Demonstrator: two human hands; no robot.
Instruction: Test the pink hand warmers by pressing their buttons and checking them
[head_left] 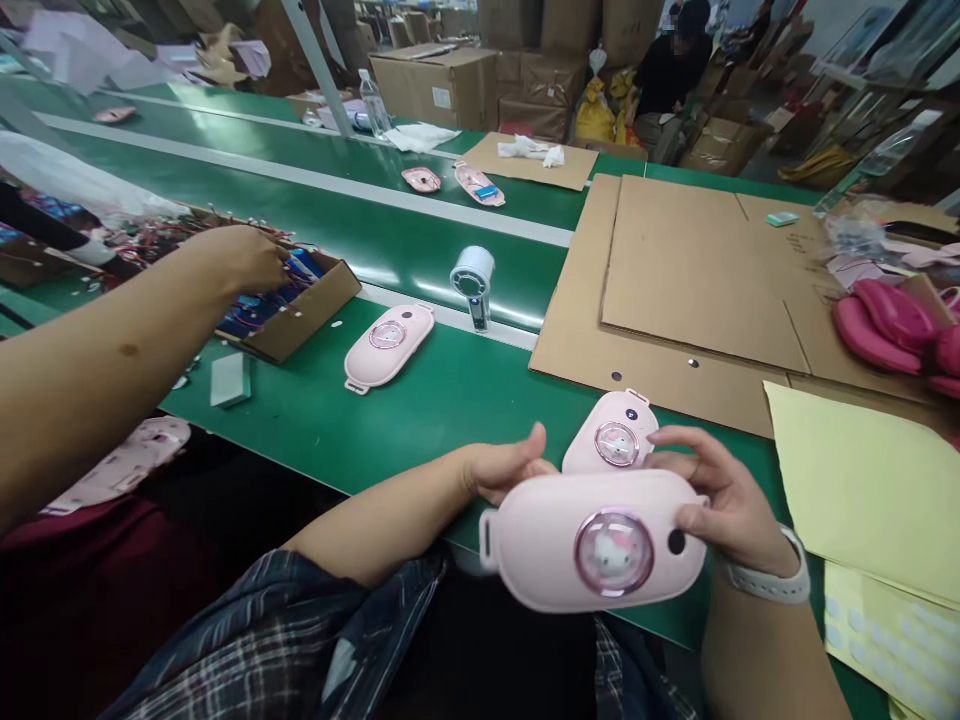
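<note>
My right hand (724, 495) grips the right end of a pink oblong plastic case (540, 545), thumb on its front near a black round dot. The case has strap loops at its ends and a clear domed window with a white cat figure. At its upper left edge is my left hand (506, 470), open, thumb raised; its other fingers are partly hidden behind the case, so contact is unclear. Just behind lies a second pink case (600, 425) on the green table (450, 415). A third pink case (390, 350) rests farther left.
A co-worker's hand (240, 262) reaches into a cardboard box (300, 325) of blue wired packs at left. A small white fan (472, 275) stands mid-table. Flat cardboard (697, 260), yellow sheets (870, 480) and dark pink pouches (889, 325) lie at right.
</note>
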